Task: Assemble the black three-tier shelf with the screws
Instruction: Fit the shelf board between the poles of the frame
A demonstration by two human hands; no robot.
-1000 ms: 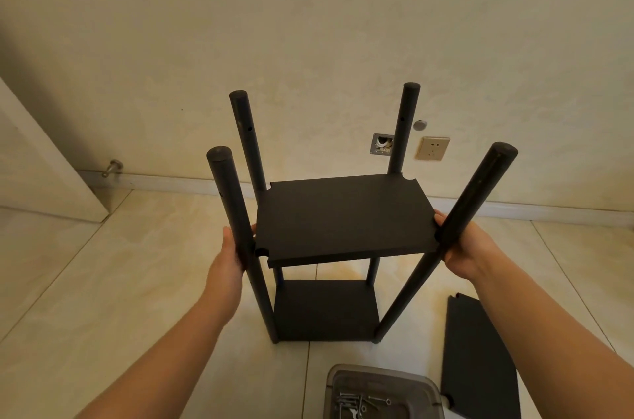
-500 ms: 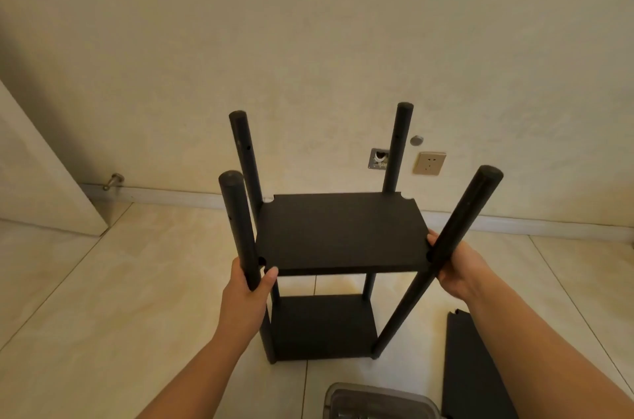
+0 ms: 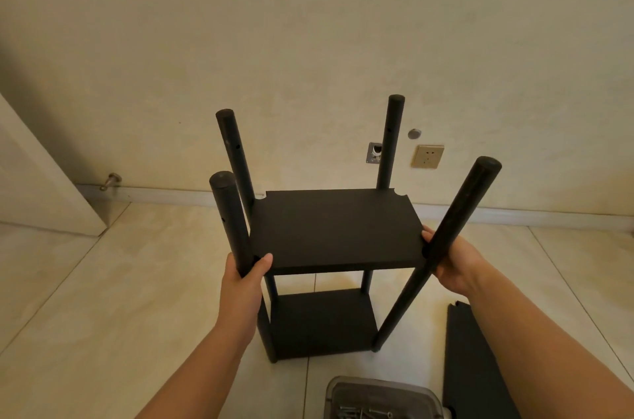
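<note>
Hands apart: left hand (image 3: 245,279) grips the near-left post (image 3: 229,223), right hand (image 3: 453,262) grips the near-right post (image 3: 456,229), likely squeezing them inward against the middle shelf board (image 3: 334,228) between them to seat it

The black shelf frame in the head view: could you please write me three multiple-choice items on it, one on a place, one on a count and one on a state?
1. Where does the loose black rectangular shelf board lie?
A. on the tiled floor at right
B. against the wall
C. on top of the poles

2. How many round black poles stand up?
A. two
B. three
C. four

3. What is the left hand doing?
A. hanging idle
B. gripping the near left pole
C. picking up screws

Answers: 1 A, it lies flat beside the grey plastic screw tray. 2 C, one stands at each corner of the middle black board. 3 B, its fingers wrap that pole.
</note>
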